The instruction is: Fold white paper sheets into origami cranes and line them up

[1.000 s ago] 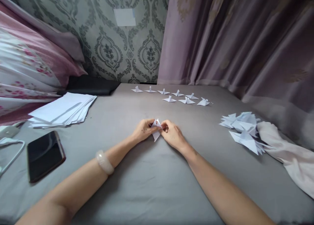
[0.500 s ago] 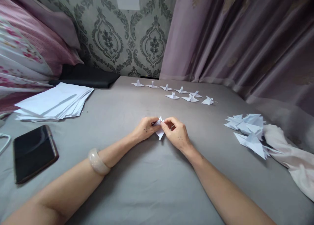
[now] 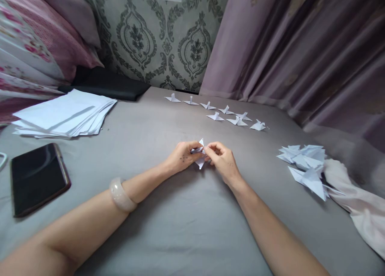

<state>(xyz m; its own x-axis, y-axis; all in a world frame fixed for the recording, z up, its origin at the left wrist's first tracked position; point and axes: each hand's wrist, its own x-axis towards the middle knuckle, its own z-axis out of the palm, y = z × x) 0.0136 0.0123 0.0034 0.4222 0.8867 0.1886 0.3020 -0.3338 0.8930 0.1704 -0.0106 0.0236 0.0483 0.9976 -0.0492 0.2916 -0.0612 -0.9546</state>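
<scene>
Between my hands is a small folded paper crane [image 3: 200,163], white, with one pointed tip toward the wall and another toward me. My left hand [image 3: 184,155] pinches it from the left, thumb and fingers closed on the paper. From the right, my right hand [image 3: 221,157] grips its edge between thumb and forefinger, the other fingers curled. The fingers partly hide the folds. Beyond my hands, several finished paper cranes [image 3: 237,120] stand in two rows on the grey sheet [image 3: 168,228].
Left lies a stack of white paper [image 3: 60,111], with a dark phone [image 3: 39,179] nearer me and a black folded cloth [image 3: 105,83] behind. On the right are a pile of folded paper cranes [image 3: 309,179] and a pale cloth [image 3: 345,191]. Curtains [image 3: 270,47] hang behind.
The view has turned slightly, so the surroundings shift. Both hands remain at the paper crane; my right fingers have shifted a little on it and the paper's wings show a bit differently.
</scene>
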